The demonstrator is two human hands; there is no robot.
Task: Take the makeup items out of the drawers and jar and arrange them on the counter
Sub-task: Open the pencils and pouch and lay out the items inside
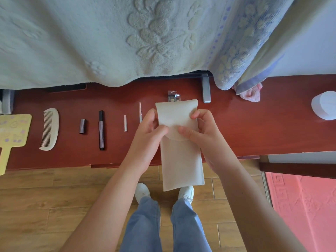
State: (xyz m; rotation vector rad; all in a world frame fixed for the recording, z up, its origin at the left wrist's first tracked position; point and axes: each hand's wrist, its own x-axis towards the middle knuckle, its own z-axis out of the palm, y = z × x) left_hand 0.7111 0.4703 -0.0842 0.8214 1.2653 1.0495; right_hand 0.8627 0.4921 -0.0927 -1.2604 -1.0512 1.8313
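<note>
Both hands hold a long beige fabric pouch (181, 160) upright over the front edge of the red-brown counter (254, 124). My left hand (149, 135) grips its left side, and my right hand (201, 135) grips the right side, both thumbs pressing on the rounded flap. Laid out in a row on the counter to the left are a yellow hand mirror (12, 131), a cream comb (49, 129), a small dark tube (83, 126), a long dark pen-like stick (101, 130), a small white stick (125, 123) and a thin pointed tool (140, 111).
A pale towel (109, 42) and a blue flowered cloth (241, 51) hang over the back of the counter. A small clear packet (173, 96) lies behind the pouch, a metal stand leg (206, 91) beside it. A white jar (325, 105) stands far right, near a pink cloth (250, 93).
</note>
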